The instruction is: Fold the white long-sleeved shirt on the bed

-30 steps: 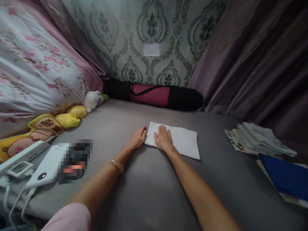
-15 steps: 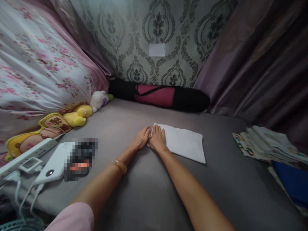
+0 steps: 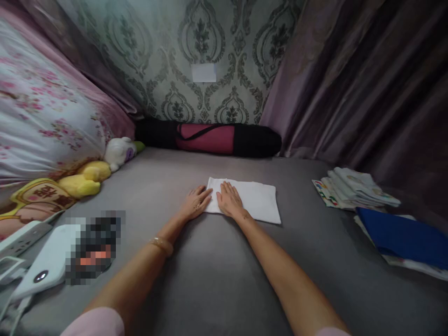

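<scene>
A white folded cloth (image 3: 261,200) lies flat on the grey bed sheet (image 3: 210,270), its long side running left to right. My right hand (image 3: 229,199) rests palm down on the cloth's left half, fingers stretched out. At the cloth's left edge is my left hand (image 3: 196,203), with its fingers spread and the index side touching that edge. Neither hand grips anything. The underside of the cloth is hidden.
To the right lie a stack of folded cloths (image 3: 360,186) and a blue folded cloth (image 3: 402,233). A black and red long bag (image 3: 206,138) lies along the wall. Plush toys (image 3: 84,179), a white power bank (image 3: 49,263) and a power strip (image 3: 28,240) are on the left.
The view has turned slightly right. My left hand has opened from its closed pose at the cloth's left end, and the hands have moved apart. My right hand remains flat on the cloth.
</scene>
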Motion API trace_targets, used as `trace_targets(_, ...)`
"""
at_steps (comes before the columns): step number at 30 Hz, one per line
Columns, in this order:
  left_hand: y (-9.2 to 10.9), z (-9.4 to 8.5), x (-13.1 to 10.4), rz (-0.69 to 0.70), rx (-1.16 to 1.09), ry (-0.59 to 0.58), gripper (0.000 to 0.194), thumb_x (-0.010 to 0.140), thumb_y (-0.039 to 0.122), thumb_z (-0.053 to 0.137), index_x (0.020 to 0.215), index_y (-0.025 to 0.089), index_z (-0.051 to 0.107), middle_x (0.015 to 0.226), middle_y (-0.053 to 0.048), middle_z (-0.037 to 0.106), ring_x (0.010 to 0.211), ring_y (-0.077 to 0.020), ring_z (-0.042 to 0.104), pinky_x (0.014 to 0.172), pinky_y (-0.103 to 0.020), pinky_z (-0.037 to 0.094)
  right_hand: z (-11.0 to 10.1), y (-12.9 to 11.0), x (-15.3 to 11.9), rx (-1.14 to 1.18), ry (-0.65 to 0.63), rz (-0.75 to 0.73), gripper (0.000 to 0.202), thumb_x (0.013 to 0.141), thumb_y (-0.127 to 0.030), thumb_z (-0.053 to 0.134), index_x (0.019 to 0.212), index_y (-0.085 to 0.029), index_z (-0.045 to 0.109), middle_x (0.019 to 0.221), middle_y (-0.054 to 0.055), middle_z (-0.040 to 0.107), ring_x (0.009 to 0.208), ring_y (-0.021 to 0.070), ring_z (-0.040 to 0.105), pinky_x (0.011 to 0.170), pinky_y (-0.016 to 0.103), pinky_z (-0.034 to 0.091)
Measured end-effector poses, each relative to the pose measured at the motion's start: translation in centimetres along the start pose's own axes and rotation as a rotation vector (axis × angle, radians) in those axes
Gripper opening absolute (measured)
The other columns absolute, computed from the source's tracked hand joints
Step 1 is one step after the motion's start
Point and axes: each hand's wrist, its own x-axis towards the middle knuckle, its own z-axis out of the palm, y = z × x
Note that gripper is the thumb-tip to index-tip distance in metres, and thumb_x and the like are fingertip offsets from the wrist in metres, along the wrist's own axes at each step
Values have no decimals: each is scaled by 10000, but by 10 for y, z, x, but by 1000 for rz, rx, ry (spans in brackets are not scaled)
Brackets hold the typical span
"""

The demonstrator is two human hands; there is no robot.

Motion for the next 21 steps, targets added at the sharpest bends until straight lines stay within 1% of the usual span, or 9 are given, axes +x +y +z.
trace_targets(3, -4, 5, 0, 22, 49, 2, 513, 964, 485, 295, 1358, 237, 511, 1422, -101, 467, 1305, -258, 431, 1099, -423, 318, -6, 26, -9, -55, -53, 4, 543, 1029, -357, 297, 1467, -38, 331, 1521, 137, 247, 1409, 245, 172, 1154, 411, 102)
trace_targets(7, -5, 6, 1, 17, 62, -5, 518, 965, 485, 289, 1358, 233, 513, 1425, -106, 465, 1317, -260, 421, 1098, -421, 320, -18, 57, -20, -114, -100, 9, 543, 1031, -371, 280, 1486, -75, 302, 1528, 117, 232, 1412, 239, 165, 1153, 452, 94)
trace_targets(13, -5, 4, 1, 12, 57, -19, 518, 963, 481, 294, 1367, 234, 505, 1433, -103, 459, 1335, -259, 401, 1103, -421, 317, -33, 91, -41, -167, -62, 32, 516, 1013, -344, 290, 1466, -107, 358, 1517, 115, 268, 1415, 248, 159, 1153, 467, 59)
trace_targets(18, -6, 5, 1, 16, 48, -20, 517, 962, 483, 292, 1365, 241, 508, 1436, -93, 459, 1338, -257, 399, 1110, -417, 308, -36, 127, -58, -177, -41, 61, 514, 1006, -338, 281, 1462, -116, 363, 1525, 97, 252, 1410, 247, 178, 1149, 481, 119)
trace_targets(21, -6, 4, 1, 10, 48, -25, 524, 962, 493, 280, 1367, 248, 503, 1438, -86, 459, 1334, -257, 403, 1107, -424, 312, -37, 145, -67, -154, -19, 97, 511, 1009, -333, 278, 1453, -101, 378, 1520, 106, 266, 1407, 240, 191, 1146, 440, 173)
